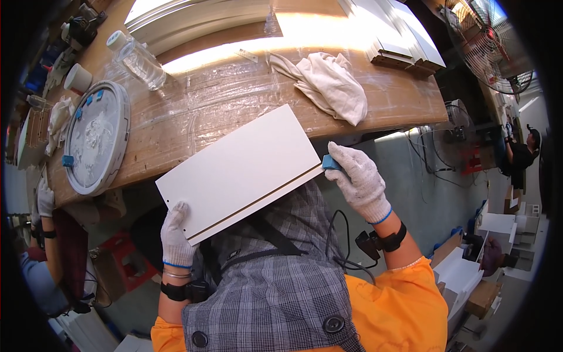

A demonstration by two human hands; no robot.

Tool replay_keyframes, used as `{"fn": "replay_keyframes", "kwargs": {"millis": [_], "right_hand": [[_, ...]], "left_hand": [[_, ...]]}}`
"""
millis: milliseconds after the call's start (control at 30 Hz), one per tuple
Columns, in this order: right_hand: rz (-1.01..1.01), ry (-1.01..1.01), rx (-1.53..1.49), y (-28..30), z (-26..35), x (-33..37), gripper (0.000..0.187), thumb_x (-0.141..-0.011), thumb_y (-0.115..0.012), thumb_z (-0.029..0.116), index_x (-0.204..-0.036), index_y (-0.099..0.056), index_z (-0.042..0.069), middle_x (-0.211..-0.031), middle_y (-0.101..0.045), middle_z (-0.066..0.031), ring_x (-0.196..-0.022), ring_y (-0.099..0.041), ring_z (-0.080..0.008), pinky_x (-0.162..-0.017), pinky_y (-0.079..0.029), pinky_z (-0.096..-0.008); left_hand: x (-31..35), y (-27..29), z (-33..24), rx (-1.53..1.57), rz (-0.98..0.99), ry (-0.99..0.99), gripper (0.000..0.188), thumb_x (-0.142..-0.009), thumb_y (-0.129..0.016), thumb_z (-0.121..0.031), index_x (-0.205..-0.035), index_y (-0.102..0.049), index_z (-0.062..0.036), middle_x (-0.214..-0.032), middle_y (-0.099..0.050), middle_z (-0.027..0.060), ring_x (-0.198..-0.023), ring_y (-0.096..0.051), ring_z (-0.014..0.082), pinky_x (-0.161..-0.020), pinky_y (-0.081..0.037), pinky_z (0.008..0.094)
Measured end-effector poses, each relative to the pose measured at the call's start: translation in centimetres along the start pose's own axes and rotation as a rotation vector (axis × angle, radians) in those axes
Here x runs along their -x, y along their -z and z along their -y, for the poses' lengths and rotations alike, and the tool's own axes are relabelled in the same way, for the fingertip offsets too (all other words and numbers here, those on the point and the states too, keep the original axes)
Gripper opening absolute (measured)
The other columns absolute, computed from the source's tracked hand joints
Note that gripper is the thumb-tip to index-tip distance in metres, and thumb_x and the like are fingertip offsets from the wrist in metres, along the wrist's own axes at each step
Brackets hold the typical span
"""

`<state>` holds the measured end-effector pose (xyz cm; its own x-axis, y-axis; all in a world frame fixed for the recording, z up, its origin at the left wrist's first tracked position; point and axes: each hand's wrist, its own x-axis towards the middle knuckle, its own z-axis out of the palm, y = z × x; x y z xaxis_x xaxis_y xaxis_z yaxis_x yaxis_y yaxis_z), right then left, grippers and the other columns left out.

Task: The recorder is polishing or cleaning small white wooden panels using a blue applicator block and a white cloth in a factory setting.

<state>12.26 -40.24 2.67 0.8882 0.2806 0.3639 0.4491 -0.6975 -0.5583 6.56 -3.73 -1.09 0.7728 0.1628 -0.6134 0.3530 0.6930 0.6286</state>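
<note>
Fingers [176, 214] on white panel [240, 170], bottle [138, 58] beyond

My single head-worn fisheye looks steeply down from close above, taking in my own chest, the white panel [237, 170] and the workbench [234, 88] edge ahead.

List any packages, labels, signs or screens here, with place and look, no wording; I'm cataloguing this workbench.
Plastic bottle: lying on the bench, upper left; clear, white cap, no label to be made out.
Round lid or tray: left end of bench; grey-white, with small blue tabs.
White cup or tub: beyond it, plain.
No signs or screens can be made out.
</note>
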Motion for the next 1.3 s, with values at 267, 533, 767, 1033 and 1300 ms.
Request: {"fn": "replay_keyframes", "kwargs": {"millis": [267, 533, 767, 1033, 1300], "right_hand": [[0.025, 0.057, 0.066, 0.05, -0.05, 0.13, 0.059, -0.073, -0.072, 0.006, -0.128, -0.053, 0.007, -0.109, -0.063, -0.0151, -0.095, -0.060, -0.0317, -0.083, -0.050, -0.0376], [0.004, 0.040, 0.087, -0.18, -0.14, 0.06, 0.058, -0.073, -0.072, 0.007, -0.128, -0.053, 0.007, -0.111, -0.062, -0.0151, -0.096, -0.060, -0.0320, -0.084, -0.050, -0.0382], [-0.011, 0.022, 0.073, -0.05, -0.01, -0.37, 0.058, -0.073, -0.072, 0.006, -0.128, -0.053, 0.007, -0.110, -0.062, -0.0149, -0.096, -0.060, -0.0316, -0.083, -0.050, -0.0378], [0.001, 0.049, 0.112, 0.16, -0.18, -0.16, 0.059, -0.073, -0.072, 0.007, -0.128, -0.053, 0.007, -0.111, -0.062, -0.0159, -0.096, -0.060, -0.0327, -0.083, -0.050, -0.0384], [0.019, 0.092, 0.172, 0.31, -0.49, -0.02, 0.057, -0.073, -0.071, 0.006, -0.127, -0.054, 0.006, -0.111, -0.062, -0.0156, -0.096, -0.060, -0.0333, -0.084, -0.050, -0.0397]], "left_hand": [[0.18, 0.13, 0.09, -0.060, -0.010, -0.038, 0.031, -0.094, -0.053, -0.015, -0.119, -0.054, 0.0033, -0.111, -0.061, 0.0116, -0.101, -0.062, 0.0251, -0.091, -0.051, 0.0376], [0.03, 0.08, -0.01, -0.010, 0.003, -0.003, 0.032, -0.092, -0.052, -0.010, -0.122, -0.050, 0.0013, -0.111, -0.060, 0.0130, -0.102, -0.062, 0.0266, -0.090, -0.053, 0.0419], [-0.07, 0.54, 0.14, -0.021, -0.022, -0.018, 0.029, -0.091, -0.055, -0.012, -0.117, -0.054, 0.0008, -0.107, -0.062, 0.0114, -0.099, -0.063, 0.0252, -0.088, -0.053, 0.0397], [-0.10, 0.82, 0.27, -0.053, -0.009, -0.021, 0.029, -0.093, -0.052, -0.014, -0.117, -0.054, 0.0013, -0.107, -0.062, 0.0105, -0.100, -0.063, 0.0247, -0.090, -0.052, 0.0381], [0.10, 0.35, 0.11, -0.035, 0.021, -0.013, 0.029, -0.093, -0.052, -0.014, -0.117, -0.054, 0.0016, -0.107, -0.062, 0.0098, -0.099, -0.063, 0.0238, -0.090, -0.052, 0.0377]]}}
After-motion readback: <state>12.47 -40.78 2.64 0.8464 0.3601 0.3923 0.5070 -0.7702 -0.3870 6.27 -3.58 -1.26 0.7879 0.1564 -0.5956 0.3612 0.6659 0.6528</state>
